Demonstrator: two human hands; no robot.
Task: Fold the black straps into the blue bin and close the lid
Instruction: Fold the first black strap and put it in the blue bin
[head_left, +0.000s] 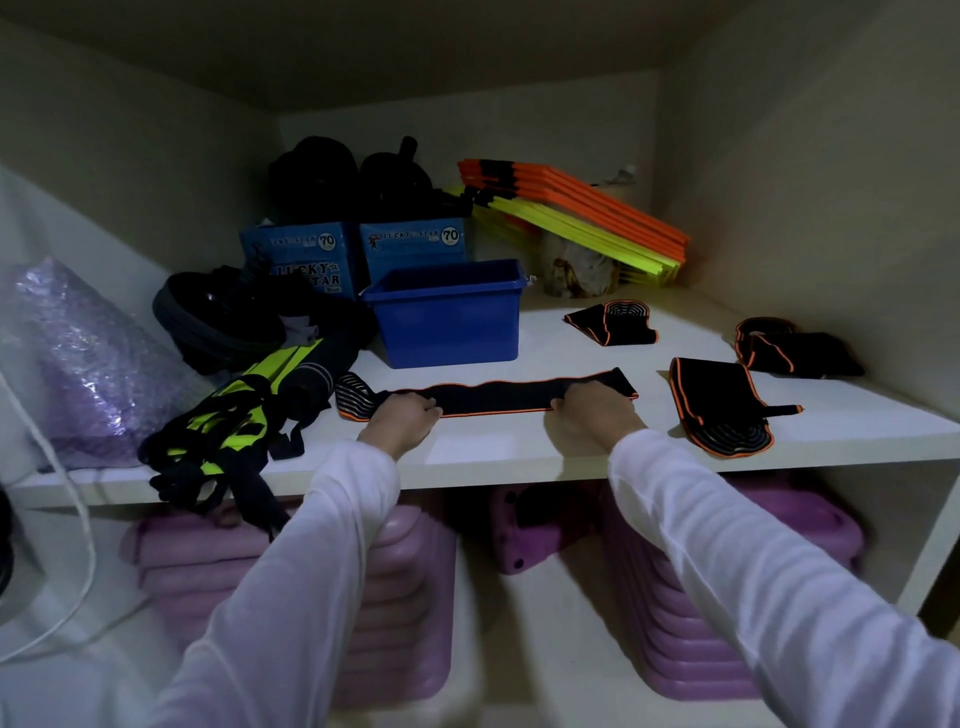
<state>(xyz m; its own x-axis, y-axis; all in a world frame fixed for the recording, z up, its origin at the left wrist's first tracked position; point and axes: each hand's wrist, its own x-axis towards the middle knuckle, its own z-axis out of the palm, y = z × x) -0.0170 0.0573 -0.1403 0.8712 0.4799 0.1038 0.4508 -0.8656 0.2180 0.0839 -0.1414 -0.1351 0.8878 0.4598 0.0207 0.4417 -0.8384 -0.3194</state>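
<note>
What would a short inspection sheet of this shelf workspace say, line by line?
Surface: white shelf, dimly lit.
Job's things: one black strap stretched flat; three folded straps at right; blue bin open, contents hidden; lid not seen.
Clutter: blue boxes, orange and yellow hurdles, neon harness, purple bubble wrap.
Grippers: left hand and right hand each hold the stretched strap.
Cables: white cord hanging at left.
Surroundings: purple stacked pieces on the lower shelf.
</note>
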